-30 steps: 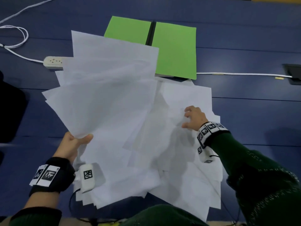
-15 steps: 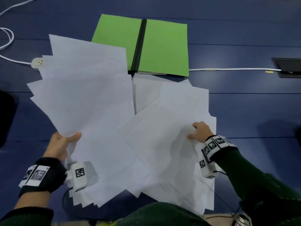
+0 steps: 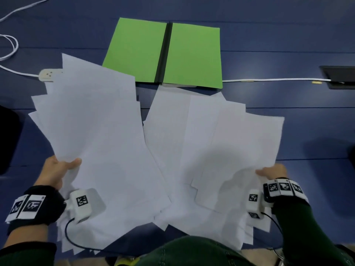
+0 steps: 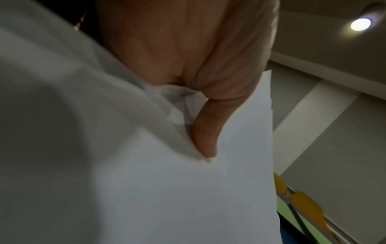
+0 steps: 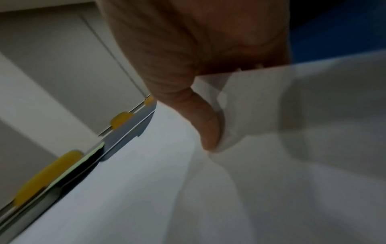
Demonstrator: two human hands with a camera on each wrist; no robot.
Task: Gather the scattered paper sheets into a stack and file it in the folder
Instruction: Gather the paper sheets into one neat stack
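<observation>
We count two hands, two fans of white sheets and one green folder; the sheets in each fan overlap too much to number. Our left hand pinches the left fan at its near left edge, thumb on top (the fingers beneath are hidden), and the sheets spread up and away from that grip; our right hand pinches the right fan at its near right edge, thumb on top, with the sheets spreading leftward and away. The green folder lies open on the blue table, beyond both grips, between them.
</observation>
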